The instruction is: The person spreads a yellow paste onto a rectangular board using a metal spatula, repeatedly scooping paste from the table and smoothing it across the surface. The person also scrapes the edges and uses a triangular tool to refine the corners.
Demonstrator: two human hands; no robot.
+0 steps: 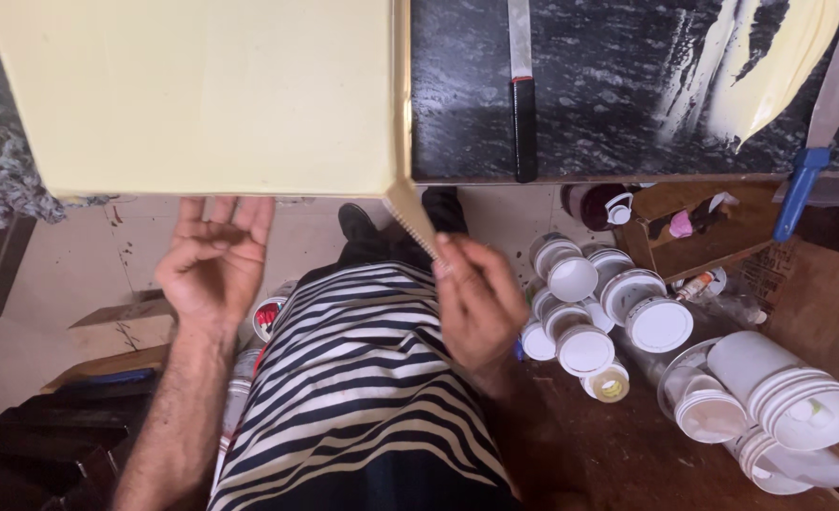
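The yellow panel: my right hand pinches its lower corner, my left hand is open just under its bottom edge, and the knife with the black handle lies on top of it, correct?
Not quite. In the head view the knife lies on the dark stone slab beside the yellow panel, not on it. The right hand does pinch the corner; the left hand is open below the edge.

Left hand (213,257) raised palm-up, fingers loosely curled, forearm bare; right hand (477,301) lifted beside it, back toward the viewer, fingertips (445,248) pinched together
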